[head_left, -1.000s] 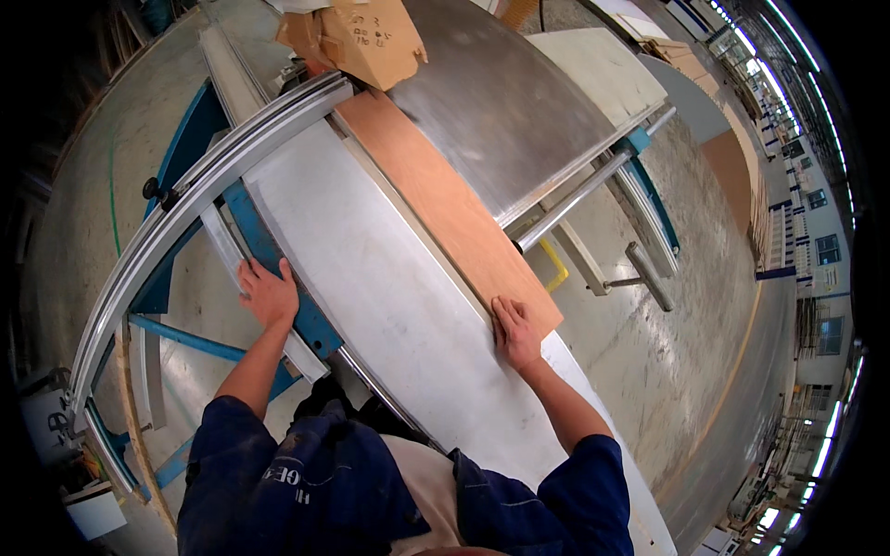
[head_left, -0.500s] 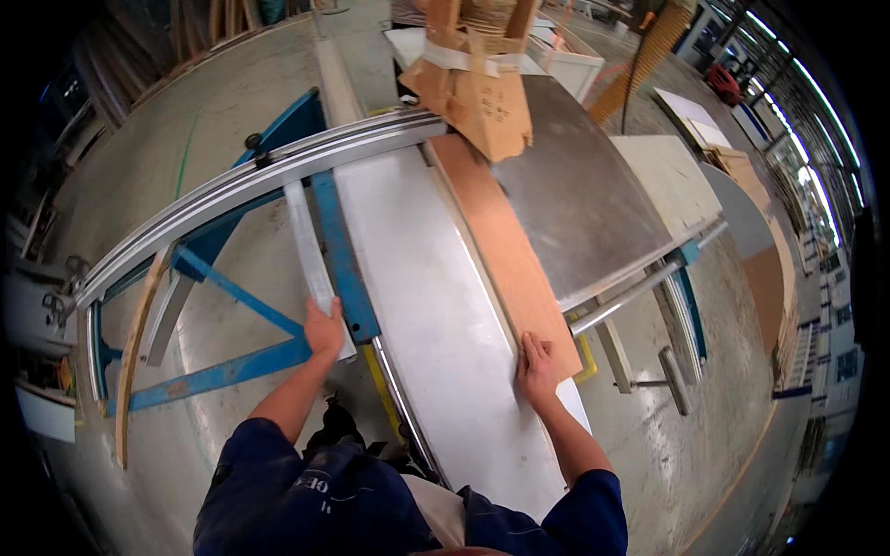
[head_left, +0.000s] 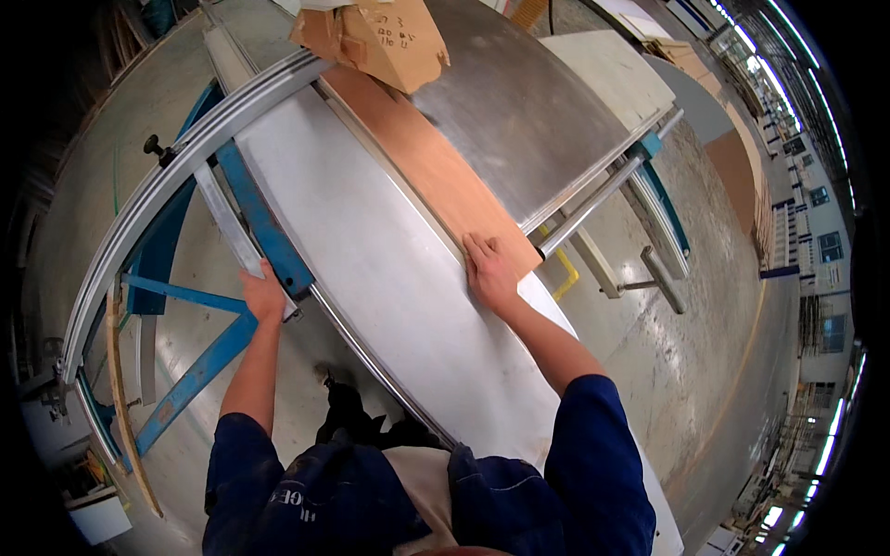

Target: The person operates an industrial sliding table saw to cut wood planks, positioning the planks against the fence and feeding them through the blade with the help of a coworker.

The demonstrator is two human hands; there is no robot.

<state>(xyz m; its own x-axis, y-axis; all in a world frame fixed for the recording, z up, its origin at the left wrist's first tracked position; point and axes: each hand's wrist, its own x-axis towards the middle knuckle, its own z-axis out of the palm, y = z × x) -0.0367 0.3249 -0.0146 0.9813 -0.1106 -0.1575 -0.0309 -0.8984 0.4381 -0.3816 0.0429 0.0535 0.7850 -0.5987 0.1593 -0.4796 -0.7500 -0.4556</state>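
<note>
My left hand (head_left: 265, 296) is closed around the lower end of an aluminium bar (head_left: 221, 218), beside a blue steel plate (head_left: 255, 208). My right hand (head_left: 491, 273) rests with slightly bent fingers on the near end of a long reddish-brown wooden board (head_left: 422, 162). The board lies along a pale metal sliding table (head_left: 334, 232); its far end passes under a cardboard-covered piece (head_left: 389, 46) at the top. A curved-looking aluminium fence rail (head_left: 139, 218) crosses the machine, with a black knob (head_left: 153, 146) on it.
A steel tabletop (head_left: 524, 116) adjoins the board, with a round rail (head_left: 593, 208) and yellow tube (head_left: 565, 269) beside it. A blue frame (head_left: 190, 398) and wooden strip (head_left: 125, 408) are at left. Stacked sheets (head_left: 742, 185) stand at right; concrete floor (head_left: 677, 389) surrounds the machine.
The board, my right hand and the sliding table have moved forward, away from my body, relative to the steel tabletop. My left hand has closed on the bar's end. The view has shifted.
</note>
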